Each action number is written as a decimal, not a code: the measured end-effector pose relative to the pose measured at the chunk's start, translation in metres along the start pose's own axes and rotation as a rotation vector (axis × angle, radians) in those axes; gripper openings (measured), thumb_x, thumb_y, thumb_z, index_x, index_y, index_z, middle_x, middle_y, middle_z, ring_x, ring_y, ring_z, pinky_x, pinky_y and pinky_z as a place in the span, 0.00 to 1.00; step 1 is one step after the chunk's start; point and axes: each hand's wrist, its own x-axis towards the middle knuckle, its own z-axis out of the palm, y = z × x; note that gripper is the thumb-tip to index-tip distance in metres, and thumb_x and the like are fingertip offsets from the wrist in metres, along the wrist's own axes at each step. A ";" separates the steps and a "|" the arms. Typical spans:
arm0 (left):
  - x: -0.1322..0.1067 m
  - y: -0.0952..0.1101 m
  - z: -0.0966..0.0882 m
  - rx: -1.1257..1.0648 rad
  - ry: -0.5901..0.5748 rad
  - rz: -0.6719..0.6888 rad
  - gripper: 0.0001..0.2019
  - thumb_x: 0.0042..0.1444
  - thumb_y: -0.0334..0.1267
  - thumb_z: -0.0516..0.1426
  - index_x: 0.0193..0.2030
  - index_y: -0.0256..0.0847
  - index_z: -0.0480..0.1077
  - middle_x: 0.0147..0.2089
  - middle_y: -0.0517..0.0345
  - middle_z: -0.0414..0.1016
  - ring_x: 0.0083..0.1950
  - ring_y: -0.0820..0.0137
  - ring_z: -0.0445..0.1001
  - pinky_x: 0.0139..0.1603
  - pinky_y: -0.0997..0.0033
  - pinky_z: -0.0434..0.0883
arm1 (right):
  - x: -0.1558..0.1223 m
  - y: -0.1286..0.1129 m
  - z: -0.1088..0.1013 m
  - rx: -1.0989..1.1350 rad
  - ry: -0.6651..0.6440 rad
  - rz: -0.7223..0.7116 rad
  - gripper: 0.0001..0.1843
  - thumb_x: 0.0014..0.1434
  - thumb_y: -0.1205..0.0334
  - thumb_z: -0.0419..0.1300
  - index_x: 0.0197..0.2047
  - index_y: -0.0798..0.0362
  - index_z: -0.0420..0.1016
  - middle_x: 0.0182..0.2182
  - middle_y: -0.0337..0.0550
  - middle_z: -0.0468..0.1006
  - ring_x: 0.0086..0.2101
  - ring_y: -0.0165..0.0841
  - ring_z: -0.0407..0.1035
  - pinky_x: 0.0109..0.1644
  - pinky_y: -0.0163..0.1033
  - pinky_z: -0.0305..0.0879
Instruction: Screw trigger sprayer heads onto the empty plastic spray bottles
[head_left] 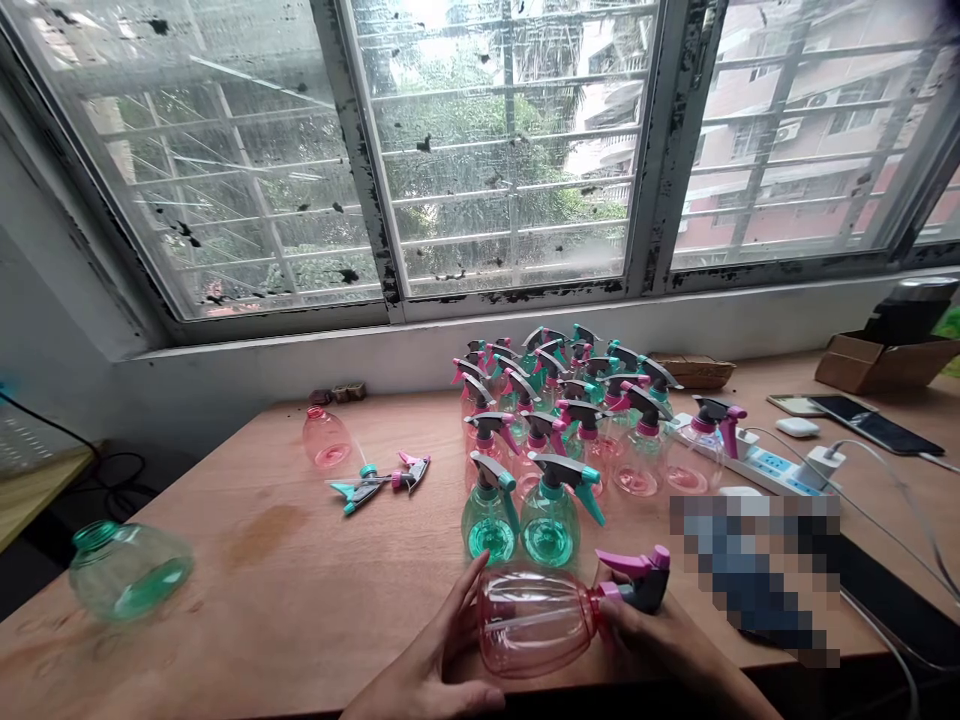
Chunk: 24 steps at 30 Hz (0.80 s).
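Note:
A clear pink spray bottle [534,622] lies on its side between my hands at the table's front edge, its pink and black trigger head [639,576] pointing right. My left hand [450,640] curves around the bottle's base end. With the fingers of my right hand [637,625] I grip the neck just under the head; some fingers are hidden behind it. Right behind stand two green spray bottles [551,520] with heads on. Farther left are two loose spray heads [371,485], one teal and one pink, an open pink bottle [328,437] and an open green bottle [131,568].
Several assembled pink and green spray bottles [525,395] stand grouped toward the window. On the right are a white power strip [772,465] with cables, a phone [877,424], an earphone case [796,428] and a cardboard box [862,362]. A blurred patch covers part of the right side.

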 end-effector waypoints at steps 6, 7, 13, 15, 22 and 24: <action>0.002 0.002 0.001 -0.077 0.001 -0.034 0.44 0.58 0.38 0.68 0.75 0.56 0.49 0.78 0.53 0.53 0.78 0.48 0.50 0.77 0.42 0.49 | -0.004 -0.008 0.002 -0.017 -0.019 0.033 0.35 0.49 0.25 0.65 0.23 0.53 0.68 0.21 0.37 0.68 0.27 0.33 0.62 0.32 0.36 0.59; 0.002 0.001 0.000 -0.072 0.007 -0.028 0.45 0.58 0.37 0.68 0.75 0.59 0.48 0.78 0.54 0.54 0.78 0.49 0.52 0.77 0.41 0.49 | -0.004 -0.009 0.002 -0.032 -0.030 0.030 0.36 0.49 0.24 0.64 0.23 0.53 0.69 0.21 0.37 0.68 0.26 0.33 0.62 0.32 0.36 0.59; 0.003 -0.002 -0.001 -0.040 -0.006 0.003 0.49 0.60 0.35 0.66 0.76 0.65 0.38 0.77 0.54 0.56 0.76 0.51 0.57 0.76 0.39 0.50 | -0.003 -0.007 0.001 -0.085 -0.019 0.019 0.36 0.50 0.24 0.63 0.23 0.53 0.72 0.21 0.39 0.72 0.27 0.34 0.64 0.34 0.37 0.61; 0.002 0.000 0.001 -0.051 -0.014 0.019 0.48 0.59 0.37 0.67 0.75 0.65 0.40 0.79 0.56 0.52 0.77 0.49 0.54 0.76 0.38 0.48 | -0.002 -0.005 0.000 -0.089 -0.029 0.006 0.35 0.51 0.25 0.63 0.23 0.53 0.72 0.22 0.40 0.72 0.28 0.35 0.65 0.35 0.38 0.61; 0.001 -0.001 -0.002 -0.040 -0.004 -0.045 0.47 0.61 0.37 0.65 0.76 0.62 0.39 0.76 0.52 0.58 0.77 0.50 0.54 0.75 0.39 0.51 | 0.002 0.003 -0.003 -0.121 -0.067 -0.041 0.33 0.56 0.28 0.61 0.22 0.53 0.72 0.22 0.40 0.71 0.27 0.34 0.64 0.32 0.37 0.59; 0.002 -0.004 -0.004 -0.018 0.005 -0.029 0.48 0.62 0.37 0.64 0.76 0.62 0.35 0.76 0.51 0.59 0.76 0.51 0.57 0.75 0.39 0.52 | 0.002 0.004 -0.003 -0.116 -0.043 -0.023 0.33 0.55 0.28 0.62 0.23 0.53 0.73 0.22 0.39 0.71 0.27 0.35 0.64 0.32 0.37 0.60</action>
